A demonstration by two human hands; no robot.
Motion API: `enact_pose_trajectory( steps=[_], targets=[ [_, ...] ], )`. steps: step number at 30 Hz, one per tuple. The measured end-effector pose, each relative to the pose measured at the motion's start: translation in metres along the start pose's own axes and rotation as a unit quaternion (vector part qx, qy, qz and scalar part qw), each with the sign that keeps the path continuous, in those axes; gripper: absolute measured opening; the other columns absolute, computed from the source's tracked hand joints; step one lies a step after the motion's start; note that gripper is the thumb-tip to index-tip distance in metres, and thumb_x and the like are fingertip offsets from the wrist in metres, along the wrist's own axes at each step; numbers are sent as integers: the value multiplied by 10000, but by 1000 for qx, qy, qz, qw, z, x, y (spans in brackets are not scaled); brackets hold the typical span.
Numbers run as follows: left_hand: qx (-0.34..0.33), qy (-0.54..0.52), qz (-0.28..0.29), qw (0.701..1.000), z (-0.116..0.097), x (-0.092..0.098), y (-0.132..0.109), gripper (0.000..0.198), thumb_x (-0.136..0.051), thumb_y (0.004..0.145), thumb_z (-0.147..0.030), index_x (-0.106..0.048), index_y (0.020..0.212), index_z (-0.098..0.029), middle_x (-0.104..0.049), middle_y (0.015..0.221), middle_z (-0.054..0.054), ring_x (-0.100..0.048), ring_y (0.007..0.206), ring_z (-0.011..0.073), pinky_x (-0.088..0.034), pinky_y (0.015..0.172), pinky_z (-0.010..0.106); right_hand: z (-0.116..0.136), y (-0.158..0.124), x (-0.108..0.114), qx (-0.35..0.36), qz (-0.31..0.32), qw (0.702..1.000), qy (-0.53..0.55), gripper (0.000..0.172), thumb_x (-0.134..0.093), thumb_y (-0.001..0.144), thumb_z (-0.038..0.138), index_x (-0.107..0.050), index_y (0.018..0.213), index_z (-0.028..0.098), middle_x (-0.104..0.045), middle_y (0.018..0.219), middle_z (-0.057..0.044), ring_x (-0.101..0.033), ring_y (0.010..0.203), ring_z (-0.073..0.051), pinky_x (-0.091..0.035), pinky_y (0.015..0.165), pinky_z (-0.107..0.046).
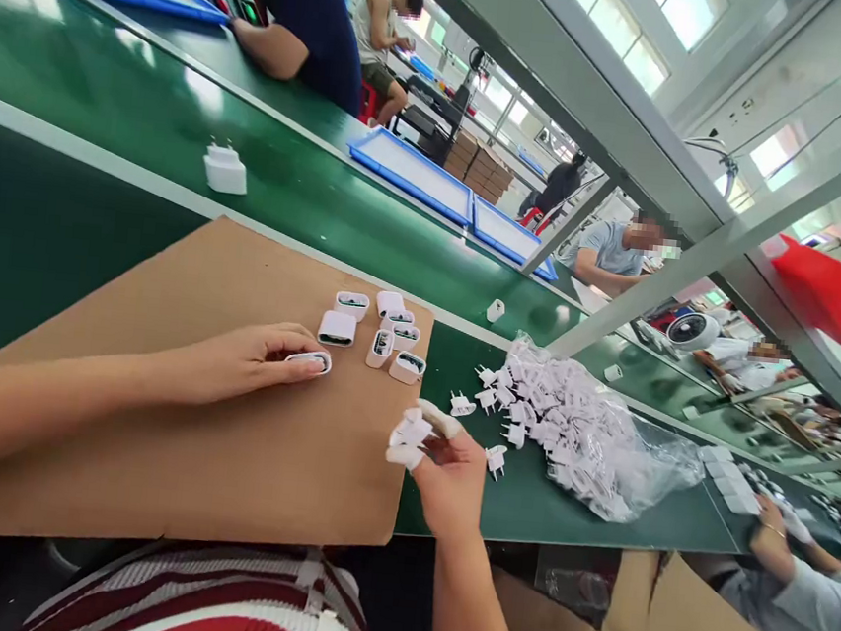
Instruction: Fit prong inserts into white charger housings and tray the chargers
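My left hand [278, 361] is closed around a white charger housing [321, 358] whose open end faces up, low over the brown cardboard sheet [242, 467]. Just beyond it, several more white charger housings [337, 328] stand or lie on the cardboard, some showing circuit boards inside. To the right, my right hand [447, 462], with white covers on its thumb and fingertip, pinches a white plug cap [412, 428] above the cardboard's edge. Past that hand, a pile of white plug caps with metal pins [566, 419] spills out of a clear plastic bag [663, 468].
Behind the cardboard runs a green conveyor belt [288, 214] carrying a white charger [224, 170] and other small pieces. Blue-rimmed trays [419, 177] line its far side. A metal frame [590, 104] crosses overhead. Co-workers sit around, one [803, 590] at right near an open carton [680, 628].
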State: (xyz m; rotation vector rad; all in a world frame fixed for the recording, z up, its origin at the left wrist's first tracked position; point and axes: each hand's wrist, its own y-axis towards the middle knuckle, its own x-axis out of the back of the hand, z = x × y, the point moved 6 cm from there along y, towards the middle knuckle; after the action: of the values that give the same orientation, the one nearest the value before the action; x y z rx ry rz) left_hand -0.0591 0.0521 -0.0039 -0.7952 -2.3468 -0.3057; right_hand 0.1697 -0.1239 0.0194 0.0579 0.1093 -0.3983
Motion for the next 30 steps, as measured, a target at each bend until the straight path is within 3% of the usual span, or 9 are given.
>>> enact_pose_trajectory(
  steps=[4,8,11,14,16,18,22,24,30],
  targets=[
    [-64,-18,-13,998,10,-11,-2,721,-496,877,-886,-812,1184,-315,-727,1316,50,-601,1301,321,-461,1183,423,-8,6,-36,-80,57,994,55,450,-1002,549,321,-860,972,263,-769,890,-11,-680,819,-199,-542,696,-319],
    [-28,-37,-9,999,27,-11,1,839,-537,804,-927,-763,1317,-302,-717,1295,80,-631,1224,346,-533,1101,457,-20,9,-50,-133,58,988,51,414,-967,617,430,-845,960,233,-799,902,-41,-670,781,-181,-493,618,-273],
    [-53,-54,2,997,22,-12,-2,904,-683,699,-903,-728,1343,-270,-674,1353,102,-639,1204,347,-599,980,398,-20,13,-53,-104,13,994,13,424,-971,615,395,-809,969,225,-803,921,-39,-686,781,-171,-532,680,-279],
    [-110,-81,29,990,10,-17,-8,647,-648,830,-799,-777,1164,-261,-716,1228,93,-668,1125,310,-596,926,353,-5,19,-62,7,0,993,-122,282,-883,754,379,-781,966,224,-793,938,-44,-713,852,-197,-580,824,-344],
    [-130,-102,29,986,4,-19,-10,566,-665,864,-730,-778,1169,-266,-729,1175,83,-680,1068,290,-588,903,344,10,22,-76,119,36,954,-273,182,-743,888,333,-781,1037,236,-781,993,-55,-709,930,-212,-579,873,-358],
    [-136,-119,17,983,2,-18,-10,525,-714,849,-683,-778,1154,-260,-733,1143,78,-683,1033,278,-581,862,333,20,23,-94,210,86,881,-416,263,-604,940,212,-763,1148,236,-757,1052,-75,-691,997,-218,-569,883,-348],
    [-142,-129,24,981,2,-16,-10,404,-677,884,-620,-751,897,-223,-717,955,66,-668,867,239,-539,733,321,20,29,-122,281,160,732,-600,317,-548,843,42,-726,1057,194,-674,956,-76,-637,890,-221,-514,752,-318],
    [-147,-127,20,981,2,-14,-10,387,-670,885,-592,-715,819,-213,-699,909,61,-655,833,230,-522,722,324,19,32,-132,299,185,679,-645,268,-562,815,23,-700,961,201,-634,888,-56,-594,824,-219,-459,696,-316],
    [-140,-141,16,980,5,-16,-11,342,-678,867,-531,-683,765,-204,-696,914,60,-662,847,231,-514,742,331,17,35,-147,313,247,629,-668,277,-570,780,13,-665,935,222,-611,854,-30,-552,801,-209,-389,665,-311]
  ],
)
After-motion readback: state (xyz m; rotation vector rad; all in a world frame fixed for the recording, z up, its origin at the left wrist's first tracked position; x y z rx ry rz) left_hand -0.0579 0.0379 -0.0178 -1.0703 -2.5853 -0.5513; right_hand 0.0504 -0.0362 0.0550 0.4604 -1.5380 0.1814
